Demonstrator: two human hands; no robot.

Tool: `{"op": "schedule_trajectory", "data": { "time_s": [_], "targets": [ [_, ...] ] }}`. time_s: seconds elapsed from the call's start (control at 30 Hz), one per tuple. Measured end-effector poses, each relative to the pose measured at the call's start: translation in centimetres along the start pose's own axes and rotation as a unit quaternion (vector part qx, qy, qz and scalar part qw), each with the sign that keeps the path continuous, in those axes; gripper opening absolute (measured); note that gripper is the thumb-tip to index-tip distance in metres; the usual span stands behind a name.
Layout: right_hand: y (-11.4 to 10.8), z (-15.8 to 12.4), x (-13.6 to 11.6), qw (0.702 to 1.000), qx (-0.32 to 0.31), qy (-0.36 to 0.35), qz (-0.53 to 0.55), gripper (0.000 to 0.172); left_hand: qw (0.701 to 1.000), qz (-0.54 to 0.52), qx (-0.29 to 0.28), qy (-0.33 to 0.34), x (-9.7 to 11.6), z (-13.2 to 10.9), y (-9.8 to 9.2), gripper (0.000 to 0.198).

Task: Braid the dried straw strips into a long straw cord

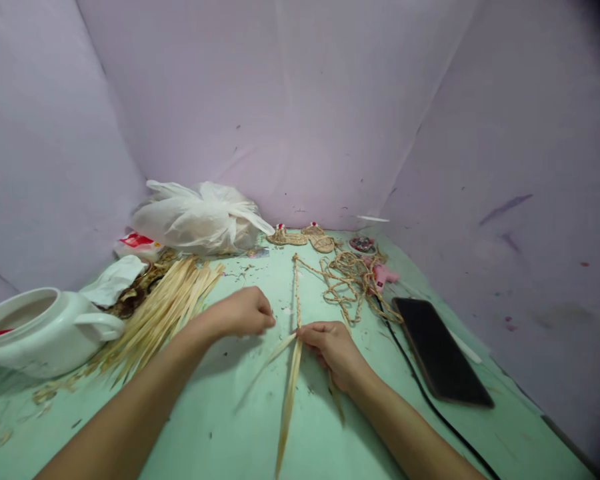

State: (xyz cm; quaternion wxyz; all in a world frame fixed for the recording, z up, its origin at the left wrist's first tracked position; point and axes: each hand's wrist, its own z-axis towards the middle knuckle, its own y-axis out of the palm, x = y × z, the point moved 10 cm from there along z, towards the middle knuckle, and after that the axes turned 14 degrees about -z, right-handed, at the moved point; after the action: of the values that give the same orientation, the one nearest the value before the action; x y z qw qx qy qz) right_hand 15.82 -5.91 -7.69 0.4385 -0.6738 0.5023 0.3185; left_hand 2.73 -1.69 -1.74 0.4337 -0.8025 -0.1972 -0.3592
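Observation:
A thin braid of straw-coloured strips (pixel 297 297) runs down the middle of the table, taut from a fixed point at its far end. My right hand (pixel 333 350) pinches the braid's near end between thumb and forefinger. Loose strips (pixel 290 393) fan out below that pinch, one slanting left and blurred, another hanging under the right hand. Left of the braid, my left hand (pixel 247 311) hovers with curled fingers, apart from the strips, and nothing shows in it.
On the left lie a bundle of dry strips (pixel 167 300), a white pot (pixel 50 333) and a plastic bag (pixel 205 217). Small woven sandals (pixel 287 238) sit at the back. Coiled braided cord (pixel 345 277), a pink glue gun (pixel 383 275), a black cable (pixel 420 387) and a phone (pixel 440 353) lie right.

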Motion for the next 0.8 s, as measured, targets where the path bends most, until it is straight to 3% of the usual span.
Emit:
{"op": "schedule_trajectory", "data": {
  "time_s": [0.07, 0.17, 0.27, 0.4, 0.57, 0.67, 0.73, 0.8],
  "targets": [
    [0.1, -0.1, 0.1, 1.000, -0.006, 0.007, -0.009, 0.018, 0.993, 0.041, 0.111, -0.010, -0.5, -0.7, -5.0, 0.020],
    [0.2, 0.0, 0.3, 1.000, -0.010, 0.012, -0.011, 0.019, 0.946, 0.129, 0.292, -0.052, -1.9, -3.0, -12.2, 0.018],
    [0.4, 0.1, 0.4, 1.000, -0.019, 0.013, -0.006, 0.020, 0.921, 0.141, 0.354, -0.080, -3.9, -4.0, -15.4, 0.017],
    [0.5, 0.1, 0.4, 1.000, -0.027, 0.011, -0.008, 0.022, 0.944, 0.107, 0.301, -0.080, -6.0, -2.2, -14.1, 0.015],
    [0.5, 0.4, 0.5, 1.000, -0.023, 0.005, -0.012, 0.022, 0.924, 0.184, 0.300, -0.153, -7.6, -1.3, -12.8, 0.013],
    [0.5, 0.4, 0.6, 1.000, -0.025, 0.003, -0.017, 0.022, 0.929, 0.183, 0.287, -0.144, -7.2, -1.0, -12.3, 0.013],
    [0.4, 0.3, 0.4, 1.000, -0.023, 0.002, -0.017, 0.021, 0.958, 0.135, 0.227, -0.114, -6.5, -0.5, -10.8, 0.011],
    [0.4, 0.2, 0.2, 1.000, -0.023, 0.000, -0.012, 0.020, 0.986, 0.077, 0.119, -0.089, -5.5, 0.0, -8.1, 0.009]
  ]
}}
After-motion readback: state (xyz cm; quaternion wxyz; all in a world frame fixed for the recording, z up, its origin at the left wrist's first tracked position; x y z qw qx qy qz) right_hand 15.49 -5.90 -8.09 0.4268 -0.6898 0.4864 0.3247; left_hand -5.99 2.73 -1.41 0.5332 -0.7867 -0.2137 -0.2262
